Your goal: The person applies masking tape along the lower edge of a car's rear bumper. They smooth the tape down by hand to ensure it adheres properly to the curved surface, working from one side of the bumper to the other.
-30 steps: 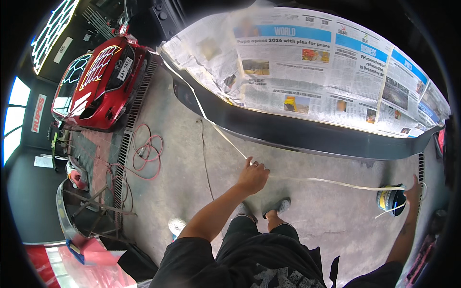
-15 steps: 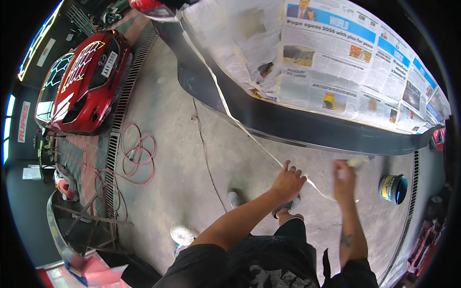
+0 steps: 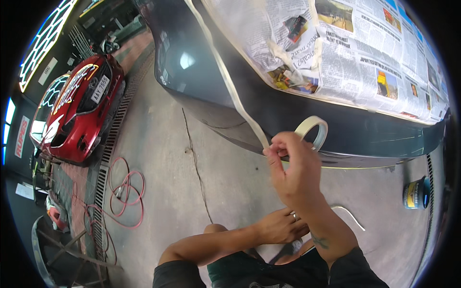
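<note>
My right hand (image 3: 297,168) is closed in front of the dark grey car bumper (image 3: 225,120), thumb and fingers pinching a strip of cream masking tape (image 3: 235,96). The strip runs up along the bumper toward the top of the view. Against the same hand hangs the masking tape roll (image 3: 322,133), its open ring showing. Lower down, my left hand (image 3: 283,225), with a ring on it, has curled fingers partly hidden behind my right forearm. A loose tape piece (image 3: 349,215) shows past that forearm; whether my left hand holds it is hidden.
Newspaper sheets (image 3: 365,67) cover the car above the bumper. A dark bucket (image 3: 416,193) stands at the right by a floor drain. On the left are a parked red car (image 3: 72,115), a coiled red hose (image 3: 127,192) and a metal stand (image 3: 67,249).
My right hand has moved up and left to the bumper with the roll. My left hand has left the long strip and dropped low. The view has come closer to the bumper.
</note>
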Tool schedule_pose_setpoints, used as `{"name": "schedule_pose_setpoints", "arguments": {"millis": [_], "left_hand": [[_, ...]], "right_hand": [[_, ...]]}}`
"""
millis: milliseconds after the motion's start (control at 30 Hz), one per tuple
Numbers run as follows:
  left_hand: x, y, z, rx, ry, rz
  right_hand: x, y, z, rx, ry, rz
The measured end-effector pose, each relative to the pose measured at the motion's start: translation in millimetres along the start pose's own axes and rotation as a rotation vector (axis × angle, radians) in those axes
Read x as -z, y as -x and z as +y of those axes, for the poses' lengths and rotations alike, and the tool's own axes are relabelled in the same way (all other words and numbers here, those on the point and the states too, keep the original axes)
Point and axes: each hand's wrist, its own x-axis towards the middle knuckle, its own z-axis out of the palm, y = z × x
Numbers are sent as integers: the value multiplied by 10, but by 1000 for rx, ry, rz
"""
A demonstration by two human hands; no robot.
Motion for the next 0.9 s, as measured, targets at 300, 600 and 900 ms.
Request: {"name": "schedule_pose_setpoints", "arguments": {"millis": [300, 600, 900], "left_hand": [[846, 505, -341, -126, -580, 239], [627, 639, -372, -246, -420, 229], [816, 932, -315, -348, -360, 220]], "right_hand": [[-82, 14, 81, 25, -111, 77], [3, 108, -18, 18, -60, -3], [-331, 407, -27, 224, 89, 135]]}}
